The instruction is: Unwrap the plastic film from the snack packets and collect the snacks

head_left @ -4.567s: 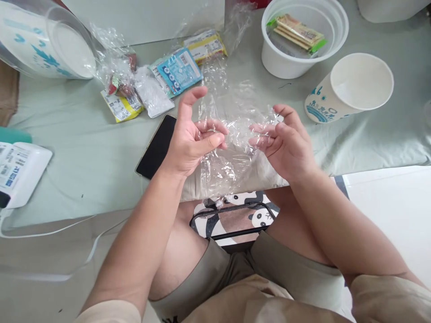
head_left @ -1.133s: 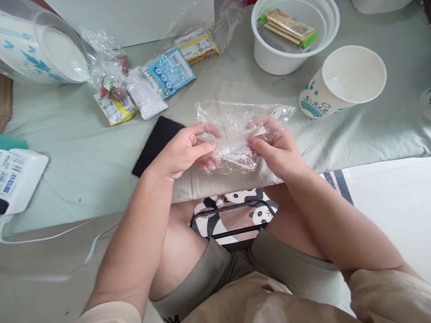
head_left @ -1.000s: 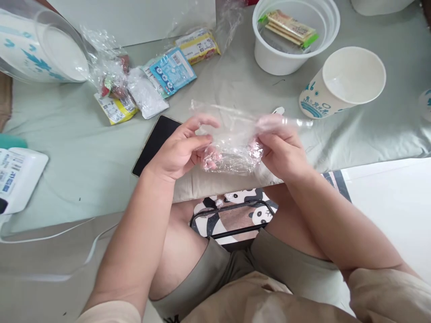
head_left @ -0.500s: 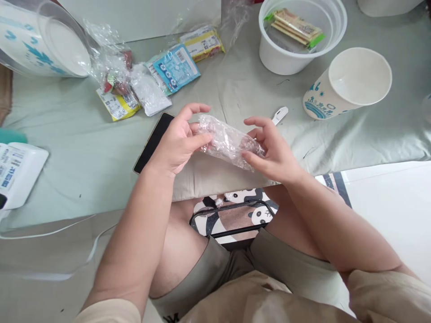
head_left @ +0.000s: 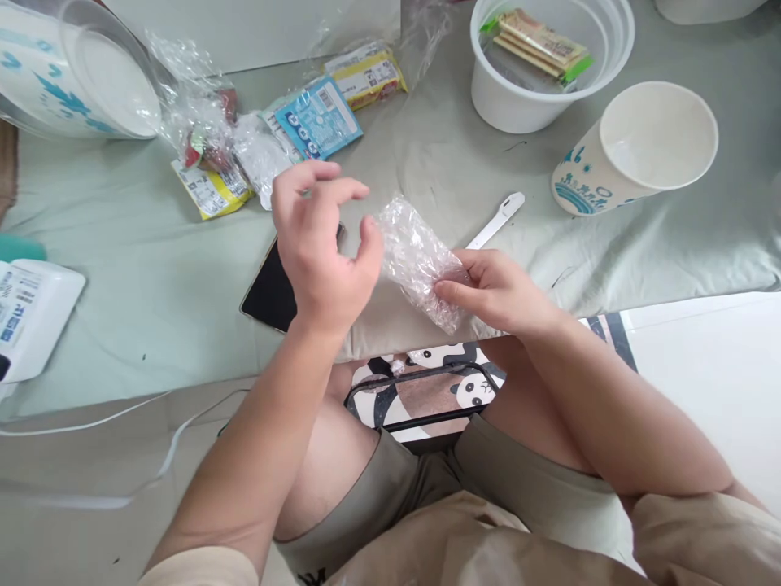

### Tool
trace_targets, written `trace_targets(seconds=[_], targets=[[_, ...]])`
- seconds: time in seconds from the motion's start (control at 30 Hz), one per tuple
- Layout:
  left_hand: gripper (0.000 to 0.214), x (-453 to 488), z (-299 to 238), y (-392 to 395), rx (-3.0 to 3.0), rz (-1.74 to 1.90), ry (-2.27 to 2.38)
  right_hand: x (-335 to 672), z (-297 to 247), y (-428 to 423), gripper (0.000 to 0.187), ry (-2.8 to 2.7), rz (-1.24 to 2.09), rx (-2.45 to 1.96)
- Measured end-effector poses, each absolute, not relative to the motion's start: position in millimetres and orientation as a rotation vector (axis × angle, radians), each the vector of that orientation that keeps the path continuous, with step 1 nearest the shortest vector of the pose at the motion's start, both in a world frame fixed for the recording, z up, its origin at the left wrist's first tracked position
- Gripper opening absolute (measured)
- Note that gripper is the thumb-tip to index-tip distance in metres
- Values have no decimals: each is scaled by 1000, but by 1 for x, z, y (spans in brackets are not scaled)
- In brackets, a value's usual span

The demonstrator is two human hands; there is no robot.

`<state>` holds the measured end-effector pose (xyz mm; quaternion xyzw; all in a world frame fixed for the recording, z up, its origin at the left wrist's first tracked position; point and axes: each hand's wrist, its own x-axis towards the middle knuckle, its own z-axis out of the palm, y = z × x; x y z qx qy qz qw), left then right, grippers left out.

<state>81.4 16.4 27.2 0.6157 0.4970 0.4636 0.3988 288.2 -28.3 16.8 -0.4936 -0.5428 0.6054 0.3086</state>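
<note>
My right hand [head_left: 497, 291] pinches the lower right end of a crinkled clear plastic bag [head_left: 418, 256], held above the front of the table. Whether anything lies inside the bag cannot be made out. Just left of the bag, my left hand [head_left: 326, 236] is raised with its fingers curved and apart, holding nothing. Partly hidden under that hand is a black phone [head_left: 268, 289] on the cloth. A white-handled utility knife [head_left: 497, 220] lies just beyond my right hand, its lower end close to the fingers.
A white tub [head_left: 518, 114] holds wrapped crackers [head_left: 540, 45]. Beside it stands a paper cup [head_left: 577, 183]. Blue [head_left: 320, 118] and yellow [head_left: 369, 77] snack packets and clear wrapping lie at the back. A tipped patterned tub [head_left: 67, 73] is far left, above a white device [head_left: 40, 317].
My left hand has let go of the bag and moved up and left, fingers opened. My right hand now grips the bag's end, and the bag hangs more steeply. More of the knife shows.
</note>
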Motion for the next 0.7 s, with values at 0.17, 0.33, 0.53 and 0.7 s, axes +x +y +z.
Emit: trace_targets(seconds=[0.17,0.33,0.53,0.7], targets=[[21,85,32,2,1891,907,1076,286,15,-30,12,-1452,1400,-1187],[39,85,22,8,1688,723,1010,286,11,-33,28,-1516,1334,-1098],[20,87,15,16,1514,823,1026,282,-10,-27,37,-1434,823,-1194],[67,90,0,24,1444,1010,978,263,-18,-10,33,-1214,1007,-1134]])
